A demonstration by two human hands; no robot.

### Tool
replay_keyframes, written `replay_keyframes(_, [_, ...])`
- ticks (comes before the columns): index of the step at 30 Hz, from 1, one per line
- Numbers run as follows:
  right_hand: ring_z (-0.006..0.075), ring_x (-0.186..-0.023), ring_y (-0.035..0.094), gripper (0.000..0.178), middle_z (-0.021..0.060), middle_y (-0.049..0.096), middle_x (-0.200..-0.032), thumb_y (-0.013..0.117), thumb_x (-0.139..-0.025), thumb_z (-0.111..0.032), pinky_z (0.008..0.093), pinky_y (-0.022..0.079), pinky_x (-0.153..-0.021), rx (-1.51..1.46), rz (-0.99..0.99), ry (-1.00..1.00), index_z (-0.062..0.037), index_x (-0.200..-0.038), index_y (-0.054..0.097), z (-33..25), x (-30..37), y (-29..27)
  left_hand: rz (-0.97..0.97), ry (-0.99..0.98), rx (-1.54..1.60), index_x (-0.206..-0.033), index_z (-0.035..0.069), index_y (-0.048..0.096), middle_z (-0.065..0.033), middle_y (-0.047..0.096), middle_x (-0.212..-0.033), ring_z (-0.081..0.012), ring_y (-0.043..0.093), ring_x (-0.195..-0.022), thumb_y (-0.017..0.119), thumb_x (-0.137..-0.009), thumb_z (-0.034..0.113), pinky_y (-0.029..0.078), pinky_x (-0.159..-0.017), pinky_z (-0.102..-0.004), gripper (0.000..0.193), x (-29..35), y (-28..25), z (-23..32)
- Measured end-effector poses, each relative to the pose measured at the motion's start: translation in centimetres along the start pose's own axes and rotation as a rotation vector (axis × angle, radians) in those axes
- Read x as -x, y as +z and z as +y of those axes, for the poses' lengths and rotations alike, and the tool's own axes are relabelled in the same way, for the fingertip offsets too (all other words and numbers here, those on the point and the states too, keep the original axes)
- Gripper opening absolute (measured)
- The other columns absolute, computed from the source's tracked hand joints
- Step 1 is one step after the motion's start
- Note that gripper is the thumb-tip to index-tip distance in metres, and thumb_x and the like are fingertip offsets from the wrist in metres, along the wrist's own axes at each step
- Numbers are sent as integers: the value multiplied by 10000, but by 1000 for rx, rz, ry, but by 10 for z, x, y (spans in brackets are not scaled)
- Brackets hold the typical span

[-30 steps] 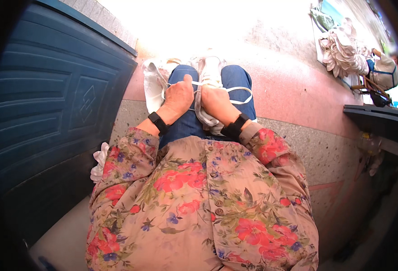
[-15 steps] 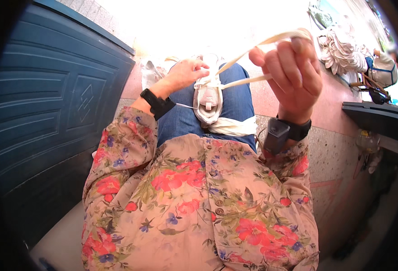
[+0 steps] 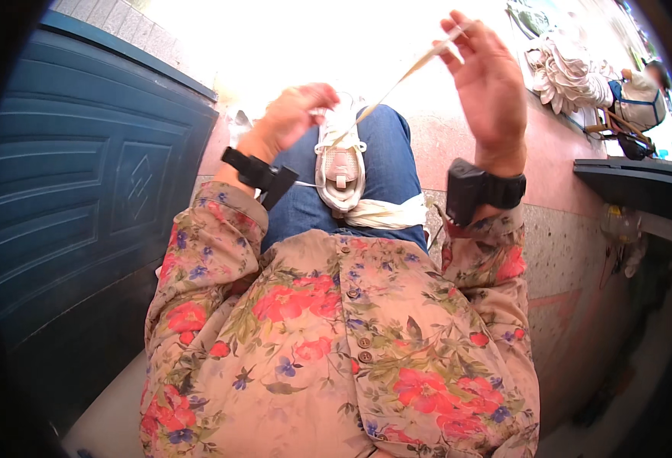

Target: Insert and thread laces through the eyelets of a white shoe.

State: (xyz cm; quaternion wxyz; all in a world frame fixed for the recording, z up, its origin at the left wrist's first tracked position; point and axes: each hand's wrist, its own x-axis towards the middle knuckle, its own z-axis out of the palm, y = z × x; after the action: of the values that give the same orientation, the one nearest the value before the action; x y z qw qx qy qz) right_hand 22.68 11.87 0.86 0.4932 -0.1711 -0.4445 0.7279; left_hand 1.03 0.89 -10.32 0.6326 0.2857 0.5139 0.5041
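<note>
A pale sneaker (image 3: pixel 341 164) lies across my thighs, its heel opening toward me. From its upper part a cream shoelace (image 3: pixel 404 76) runs taut up to the right. My right hand (image 3: pixel 488 84) is raised at the far right, pinching the lace between its fingertips. Beside the shoe's far left, above the lap, my left hand (image 3: pixel 294 114) has its fingers bent toward the shoe. They are blurred, and whether they grip anything is unclear. A bundle of cream laces (image 3: pixel 388 213) lies over my right thigh, near the heel.
A blue panelled cabinet or door (image 3: pixel 91 160) stands close on my left. At the far right are a heap of pale strips (image 3: pixel 565 72) and a person (image 3: pixel 641 99) seated there. A dark ledge (image 3: pixel 630 187) juts out at the right.
My right hand has moved upward and away, drawing the lace out from the shoe; its fingers have straightened. My left hand has lifted slightly and shifted left.
</note>
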Motion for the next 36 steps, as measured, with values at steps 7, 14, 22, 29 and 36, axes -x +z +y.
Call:
replay_keyframes(7, [105,-519,385,301,-10,420,-575,423,-901,-299,247,350,-526,298,487,291,-101,-684,488,48,31,-111,283,298,705,-936,1,480,-3,406,-637,-112,404,-588,396,-924,166,356,-530,-208,185,35,-127,26])
replay_keyframes(14, [285,-700,589,154,142,609,-737,532,-802,-129,362,450,-647,1108,-201,367,-2,-845,608,119,112,-68,309,94,-566,-987,83,593,71,424,-644,-14,374,-513,462,-884,221,338,-419,-157,216,56,-59,-19])
replay_keyframes(22, [255,-805,493,98,59,549,-777,529,-759,-130,393,358,-671,1591,-218,24,-77,-697,584,151,117,-58,193,-32,-847,-899,-26,620,-184,623,-860,-253,617,-789,528,-794,169,471,-701,-304,239,67,-2,-44])
replay_keyframes(29, [237,-798,480,45,68,524,-771,523,-676,-82,360,342,-707,1710,-378,-147,-73,-706,555,156,115,-50,277,112,-937,-891,-11,623,-188,616,-810,-287,612,-770,518,-795,155,467,-690,-323,219,70,-5,-72])
replay_keyframes(36, [210,-773,471,86,71,504,-744,496,-689,-113,332,345,-734,1916,-789,-440,-56,-731,544,150,102,-39,413,113,-917,-829,4,624,-201,600,-761,-328,596,-741,508,-798,181,462,-668,-374,214,71,-1,-85])
